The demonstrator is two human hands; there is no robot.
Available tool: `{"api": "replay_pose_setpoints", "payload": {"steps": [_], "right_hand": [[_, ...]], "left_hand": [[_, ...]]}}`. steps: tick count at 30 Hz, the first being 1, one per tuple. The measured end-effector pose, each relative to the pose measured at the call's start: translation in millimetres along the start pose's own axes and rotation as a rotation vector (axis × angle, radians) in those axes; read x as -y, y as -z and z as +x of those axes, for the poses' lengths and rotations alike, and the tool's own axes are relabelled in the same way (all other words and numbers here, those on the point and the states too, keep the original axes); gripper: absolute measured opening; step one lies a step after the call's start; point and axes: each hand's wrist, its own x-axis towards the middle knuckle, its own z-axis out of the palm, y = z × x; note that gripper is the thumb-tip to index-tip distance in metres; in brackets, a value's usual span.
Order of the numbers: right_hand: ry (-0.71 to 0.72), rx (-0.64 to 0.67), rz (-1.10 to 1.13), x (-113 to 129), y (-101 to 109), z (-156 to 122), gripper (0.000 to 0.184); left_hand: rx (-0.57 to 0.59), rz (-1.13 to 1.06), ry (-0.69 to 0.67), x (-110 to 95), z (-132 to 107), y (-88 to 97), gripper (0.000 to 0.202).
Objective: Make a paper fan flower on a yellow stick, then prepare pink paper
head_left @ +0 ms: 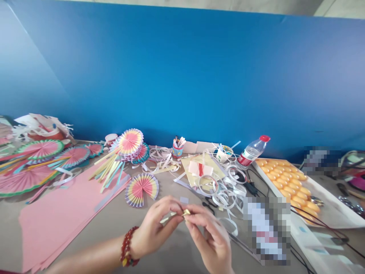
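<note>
Strip of pale paper [172,217], narrow and with a glint of gold at its right end, is held just above the counter [114,213], between my two hands and close in front of me; my left hand [155,228], bead bracelet [127,247] at the wrist, pinches the strip between thumb and forefinger; my right hand [212,243] is closed on the gold end, fingers [196,213] curled tight. Both grips are clenched on the strip; neither hand touches the counter.

Assessment: so thin a piece creases easily; the pinch is best kept light and at the very tips, both ends level, with the strip drawn taut rather than twisted.

Surroundings: a folded paper fan [142,189] lies just beyond the hands; pink sheets [62,217] lie to the left; white paper loops [225,190] lie to the right, near a bottle [252,151].
</note>
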Motion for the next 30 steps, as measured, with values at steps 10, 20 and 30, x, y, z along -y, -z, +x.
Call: {"api": "replay_pose_setpoints", "payload": {"steps": [10, 20, 30], "right_hand": [[-0.088, -0.05, 0.095, -5, 0, 3, 0.019], [-0.256, -0.131, 0.279, -14, 1, -1, 0.016], [-0.257, -0.111, 0.311, -18, -2, -6, 0.02]], "left_hand": [[0.008, 0.018, 0.039, 7, 3, 0.4, 0.007], [0.111, -0.079, 0.297, 26, -22, 0.9, 0.01], [0.049, -0.032, 0.314, 26, -37, 5.7, 0.008]]}}
